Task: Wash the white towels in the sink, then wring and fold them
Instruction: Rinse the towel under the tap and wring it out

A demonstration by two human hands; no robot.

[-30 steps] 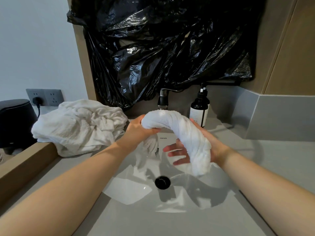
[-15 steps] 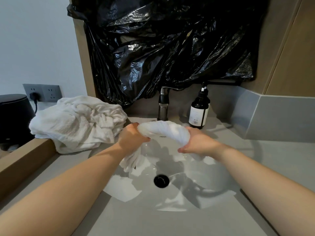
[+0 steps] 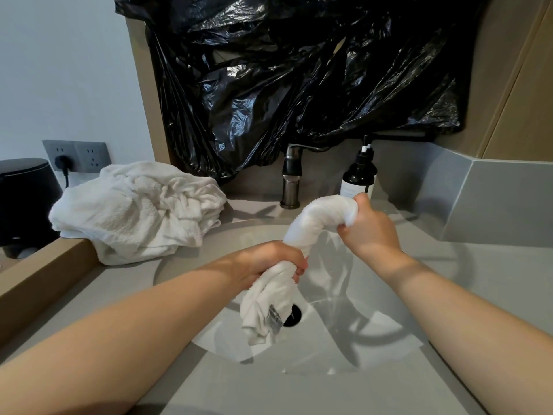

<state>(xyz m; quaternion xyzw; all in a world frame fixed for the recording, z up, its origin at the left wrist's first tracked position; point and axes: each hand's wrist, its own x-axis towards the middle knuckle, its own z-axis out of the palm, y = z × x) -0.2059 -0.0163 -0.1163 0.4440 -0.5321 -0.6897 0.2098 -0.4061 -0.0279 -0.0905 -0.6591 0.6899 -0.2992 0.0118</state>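
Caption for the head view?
Left hand and right hand wring a towel over the sink; towel pile left of the faucet.

Bright, sharp wide-angle view; glare on black plastic (image 3: 299,85).

- Crinkled black plastic sheeting (image 3: 299,79) hangs over the wall at the back, glossy and creased, and its lower edge drops behind the tap.
- A dark metal tap (image 3: 291,178) stands upright on the grey counter (image 3: 493,280), just under the sheeting.
- A dark pump bottle (image 3: 359,175) with a pale label stands to the right of the tap, near it.
- A grey backsplash (image 3: 502,199) runs along the rear and angles round on the right.
- Light wood panels (image 3: 523,85) rise above the backsplash on the right.
- A grey double socket plate (image 3: 80,155) sits on the white wall (image 3: 59,70) at left, with a black plug (image 3: 62,161) in its left outlet.
- A black, round-topped appliance (image 3: 24,199) stands at the far left, below the socket.
- A wooden ledge (image 3: 39,283) borders the counter's left edge.
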